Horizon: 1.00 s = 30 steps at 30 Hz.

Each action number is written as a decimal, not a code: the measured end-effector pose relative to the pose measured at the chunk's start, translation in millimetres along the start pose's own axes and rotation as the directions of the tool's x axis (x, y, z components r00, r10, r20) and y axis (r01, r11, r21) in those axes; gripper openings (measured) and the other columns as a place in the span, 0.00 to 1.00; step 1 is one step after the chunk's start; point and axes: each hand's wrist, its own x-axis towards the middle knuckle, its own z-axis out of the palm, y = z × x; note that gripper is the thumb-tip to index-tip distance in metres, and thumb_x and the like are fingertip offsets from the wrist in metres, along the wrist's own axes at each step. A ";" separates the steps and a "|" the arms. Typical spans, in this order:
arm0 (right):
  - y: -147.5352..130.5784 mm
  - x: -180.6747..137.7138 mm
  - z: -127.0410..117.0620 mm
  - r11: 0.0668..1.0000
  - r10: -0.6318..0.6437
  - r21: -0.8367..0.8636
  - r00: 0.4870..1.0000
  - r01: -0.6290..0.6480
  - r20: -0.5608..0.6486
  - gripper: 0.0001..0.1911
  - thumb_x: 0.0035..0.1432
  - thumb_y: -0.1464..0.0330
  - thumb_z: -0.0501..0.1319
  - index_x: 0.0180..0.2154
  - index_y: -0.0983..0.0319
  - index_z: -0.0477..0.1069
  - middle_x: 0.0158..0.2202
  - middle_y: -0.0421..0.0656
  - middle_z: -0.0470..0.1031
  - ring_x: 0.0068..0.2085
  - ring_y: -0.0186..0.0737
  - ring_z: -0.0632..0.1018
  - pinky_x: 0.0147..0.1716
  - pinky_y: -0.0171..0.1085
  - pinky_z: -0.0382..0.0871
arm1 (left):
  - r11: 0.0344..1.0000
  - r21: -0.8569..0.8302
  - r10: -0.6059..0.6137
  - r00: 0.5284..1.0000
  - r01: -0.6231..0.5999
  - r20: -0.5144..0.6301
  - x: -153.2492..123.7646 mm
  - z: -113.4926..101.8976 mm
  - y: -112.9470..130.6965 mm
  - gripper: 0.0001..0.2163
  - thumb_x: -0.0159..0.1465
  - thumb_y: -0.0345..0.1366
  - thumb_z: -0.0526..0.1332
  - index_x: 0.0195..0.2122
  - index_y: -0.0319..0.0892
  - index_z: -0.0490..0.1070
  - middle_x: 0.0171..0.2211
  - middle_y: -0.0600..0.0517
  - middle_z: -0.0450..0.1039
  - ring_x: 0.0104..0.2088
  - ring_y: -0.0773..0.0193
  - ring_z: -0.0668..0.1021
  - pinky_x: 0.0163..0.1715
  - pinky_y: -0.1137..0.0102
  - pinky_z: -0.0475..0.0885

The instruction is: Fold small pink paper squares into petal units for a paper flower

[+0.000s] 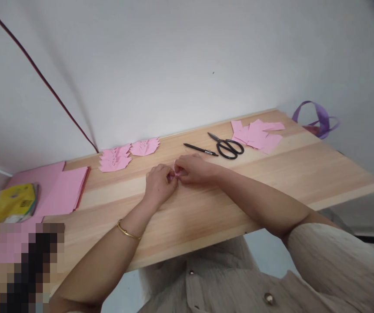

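Note:
Both my hands meet over the middle of the wooden table, fingers closed around a small piece of pink paper (175,174). My left hand (160,184) pinches it from the left, with a gold bangle (128,231) on that wrist. My right hand (193,168) grips the same piece from the right. Most of the paper is hidden by my fingers, so its shape cannot be made out. Just beyond my right hand lie a black pen (200,149) and black-handled scissors (226,146), their blades pointing to the back left.
Pink paper cutouts with jagged edges (115,158) lie at the back left. Loose pink paper pieces (256,134) are heaped at the back right. Pink sheets (56,187) and a yellow package (15,202) sit at the left. Purple ribbon (320,117) hangs past the right end.

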 end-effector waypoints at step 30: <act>-2.3 0.9 3.5 0.999 0.042 0.006 0.999 -0.042 -0.005 0.10 0.47 0.66 0.60 0.35 0.60 0.69 0.39 0.44 0.73 0.43 0.44 0.71 0.42 0.40 0.54 | 0.997 0.055 -0.064 0.996 0.061 0.060 0.8 -5.8 5.8 0.06 0.54 0.37 0.59 0.34 0.46 0.70 0.36 0.50 0.70 0.39 0.56 0.70 0.38 0.62 0.62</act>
